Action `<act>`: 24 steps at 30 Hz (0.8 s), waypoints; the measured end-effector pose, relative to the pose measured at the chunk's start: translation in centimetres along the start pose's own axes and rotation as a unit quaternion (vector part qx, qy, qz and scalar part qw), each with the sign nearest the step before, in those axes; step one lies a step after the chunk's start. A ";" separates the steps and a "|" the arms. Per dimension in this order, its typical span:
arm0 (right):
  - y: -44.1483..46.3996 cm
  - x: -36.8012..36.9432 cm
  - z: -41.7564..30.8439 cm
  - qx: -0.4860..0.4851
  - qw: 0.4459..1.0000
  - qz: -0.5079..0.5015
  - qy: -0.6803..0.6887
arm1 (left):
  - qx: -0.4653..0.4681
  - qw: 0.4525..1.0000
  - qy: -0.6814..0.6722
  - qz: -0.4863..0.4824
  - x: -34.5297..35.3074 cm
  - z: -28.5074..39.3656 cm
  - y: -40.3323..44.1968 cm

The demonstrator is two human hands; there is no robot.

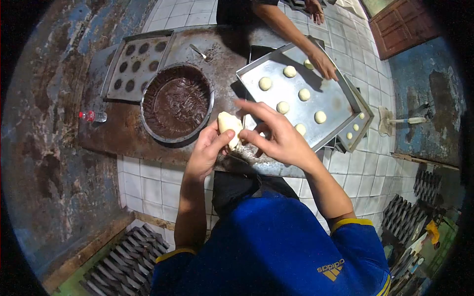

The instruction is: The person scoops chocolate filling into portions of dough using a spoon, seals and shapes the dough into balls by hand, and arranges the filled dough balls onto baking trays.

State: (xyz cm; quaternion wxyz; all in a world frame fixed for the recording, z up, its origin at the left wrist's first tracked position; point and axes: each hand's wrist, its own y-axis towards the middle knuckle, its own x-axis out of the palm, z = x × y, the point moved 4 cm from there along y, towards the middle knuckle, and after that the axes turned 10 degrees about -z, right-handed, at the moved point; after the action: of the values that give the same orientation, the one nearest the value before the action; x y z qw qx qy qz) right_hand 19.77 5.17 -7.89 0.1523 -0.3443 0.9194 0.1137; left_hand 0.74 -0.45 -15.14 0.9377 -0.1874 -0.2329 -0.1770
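Note:
My left hand (209,147) is closed around a pale piece of dough (229,127), thumb pressed on its front. My right hand (282,137) is just to the right, index finger stretched out and thumb tip at the dough's edge; I cannot tell whether it touches. Left of the dough stands a round metal basin (211,106) holding dark brown, sticky filling (180,106). A metal tray (338,101) on the right carries several round dough balls (304,94). Part of it is hidden behind my right hand.
Another person's hand (323,64) reaches over the tray's far side. A tray with dark round marks (118,74), a small utensil (198,51) and a plastic bottle (93,116) lie on the worn metal table (118,130). A lower tray (360,129) holds smaller-looking dough balls.

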 end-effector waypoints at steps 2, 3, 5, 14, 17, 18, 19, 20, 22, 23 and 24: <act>-0.4 -1.3 -1.3 0.055 0.997 -0.030 -0.046 | 0.032 0.998 0.042 0.019 1.6 -0.5 1.1; -0.4 -1.4 -1.9 -0.011 0.990 -0.031 -0.135 | 0.046 0.999 -0.008 0.009 2.8 -0.2 1.5; -0.4 -1.6 -2.7 -0.075 0.969 -0.054 -0.230 | 0.043 0.998 -0.047 -0.006 3.8 -0.5 1.9; -1.5 -5.2 -0.6 0.007 1.000 -0.001 -0.016 | 0.079 0.996 0.027 -0.038 5.9 0.6 2.7; -1.9 -5.3 -0.5 -0.060 0.998 -0.004 -0.036 | 0.128 0.986 0.085 0.067 7.5 1.3 3.3; -2.2 -5.8 -1.8 -0.035 0.999 0.021 -0.018 | 0.129 0.986 0.088 0.065 7.5 1.3 3.4; -2.4 -6.2 -2.4 -0.010 0.999 0.045 0.000 | 0.120 0.988 0.070 0.060 7.2 1.1 3.6; -2.4 -6.2 -2.1 -0.011 0.999 0.048 0.002 | 0.110 0.991 0.051 0.056 7.1 0.9 3.7; -2.6 -5.7 -1.9 -0.103 0.986 0.017 -0.132 | 0.079 0.996 0.014 0.047 8.5 1.4 3.9; -2.8 -5.3 -1.7 -0.138 0.976 0.008 -0.171 | 0.073 0.996 0.000 0.056 9.0 1.6 4.1; -3.0 -5.3 -1.2 -0.137 0.975 0.015 -0.172 | 0.067 0.996 -0.014 0.064 9.2 1.8 4.4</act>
State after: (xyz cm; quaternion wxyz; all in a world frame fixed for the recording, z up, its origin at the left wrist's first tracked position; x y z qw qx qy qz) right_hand 25.32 5.80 -5.14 0.2580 -0.3236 0.8599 0.2988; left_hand 9.56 1.83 -10.23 0.9543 -0.1409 -0.2448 -0.0974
